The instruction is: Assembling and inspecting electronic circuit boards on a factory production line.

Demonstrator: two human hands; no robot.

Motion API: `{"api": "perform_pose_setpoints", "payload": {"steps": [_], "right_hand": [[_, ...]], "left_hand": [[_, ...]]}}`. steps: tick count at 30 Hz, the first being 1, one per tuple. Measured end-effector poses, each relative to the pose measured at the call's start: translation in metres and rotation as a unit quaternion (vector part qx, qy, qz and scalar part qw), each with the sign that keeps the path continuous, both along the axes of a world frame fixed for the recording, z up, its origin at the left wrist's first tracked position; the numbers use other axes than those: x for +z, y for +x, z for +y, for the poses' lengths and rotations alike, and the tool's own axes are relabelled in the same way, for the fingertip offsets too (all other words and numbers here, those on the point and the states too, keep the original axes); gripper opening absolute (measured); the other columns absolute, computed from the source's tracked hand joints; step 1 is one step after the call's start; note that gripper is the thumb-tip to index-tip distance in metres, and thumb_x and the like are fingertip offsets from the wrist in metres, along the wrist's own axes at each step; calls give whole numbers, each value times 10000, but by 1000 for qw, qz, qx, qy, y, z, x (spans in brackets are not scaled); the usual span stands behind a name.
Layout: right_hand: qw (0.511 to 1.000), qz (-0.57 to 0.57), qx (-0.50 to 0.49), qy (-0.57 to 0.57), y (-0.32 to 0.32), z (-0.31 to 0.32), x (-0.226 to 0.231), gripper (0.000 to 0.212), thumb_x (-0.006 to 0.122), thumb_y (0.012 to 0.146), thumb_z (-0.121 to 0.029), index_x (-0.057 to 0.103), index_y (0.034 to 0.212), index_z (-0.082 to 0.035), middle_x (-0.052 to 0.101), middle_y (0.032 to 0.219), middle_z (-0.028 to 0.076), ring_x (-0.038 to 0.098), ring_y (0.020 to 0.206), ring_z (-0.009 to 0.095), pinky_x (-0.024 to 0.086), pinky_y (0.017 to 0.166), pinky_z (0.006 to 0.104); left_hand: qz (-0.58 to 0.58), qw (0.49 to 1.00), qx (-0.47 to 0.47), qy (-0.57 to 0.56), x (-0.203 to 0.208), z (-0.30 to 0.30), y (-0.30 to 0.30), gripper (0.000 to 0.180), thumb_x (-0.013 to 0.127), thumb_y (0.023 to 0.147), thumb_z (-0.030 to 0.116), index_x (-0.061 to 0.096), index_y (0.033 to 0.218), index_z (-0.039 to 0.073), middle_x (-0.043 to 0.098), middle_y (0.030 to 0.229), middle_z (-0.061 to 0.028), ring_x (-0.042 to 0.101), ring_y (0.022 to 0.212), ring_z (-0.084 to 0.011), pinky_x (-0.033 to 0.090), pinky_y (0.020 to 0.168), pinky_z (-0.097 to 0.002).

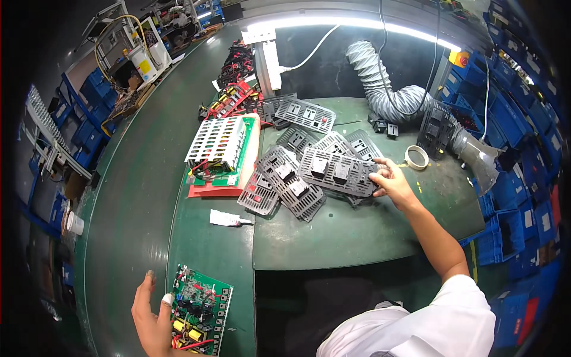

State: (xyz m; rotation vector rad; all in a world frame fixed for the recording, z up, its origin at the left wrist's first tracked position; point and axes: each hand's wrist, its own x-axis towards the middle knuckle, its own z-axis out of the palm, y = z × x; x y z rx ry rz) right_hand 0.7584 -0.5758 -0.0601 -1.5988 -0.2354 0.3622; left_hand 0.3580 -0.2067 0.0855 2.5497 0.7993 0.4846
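Note:
My right hand (389,180) pinches the right end of a dark slotted panel (338,171) with socket modules set in it. That panel lies on top of a loose pile of similar slotted panels (289,181) on the green bench. At lower left, my left hand (153,315) is beside a green circuit board (199,303) crowded with yellow transformers, capacitors and red wires. Its fingers are stretched apart, with a white wrap on the thumb, and it holds nothing. The thumb tip is close to the board's left edge; I cannot tell whether they touch.
A board with a white perforated cover (218,144) rests on red sheets left of the pile. Nearby lie a white tube (229,219) and a tape roll (416,157). A grey flexible duct (386,83) stands behind; blue bins (505,229) line the right side.

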Motion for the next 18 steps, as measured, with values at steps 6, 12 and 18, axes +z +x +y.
{"api": "perform_pose_setpoints", "payload": {"steps": [6,12,18], "right_hand": [[950,-174,32,-257,13,-3,1,240,659,892,-147,631,1093,-18,663,844,54,635,714,125,519,602,274],[863,-392,-11,-320,49,29,42,187,652,883,-179,662,935,0,672,859,149,654,754,267,508,692,344],[819,-473,38,-322,161,121,16,487,687,856,-303,560,1200,17,619,1138,214,601,1072,331,463,934,397]], "left_hand": [[-3,1000,-4,0,-2,2,4,534,584,784,-20,512,1312,-49,610,1208,-206,592,1127,-317,444,1007,-400],[-6,1000,-2,5,-1,6,2,533,590,784,-13,515,1311,-48,610,1210,-205,592,1128,-314,446,1005,-398],[-11,1000,12,3,1,1,1,531,603,779,-2,525,1302,-47,612,1214,-202,595,1127,-310,450,1000,-394]]}}
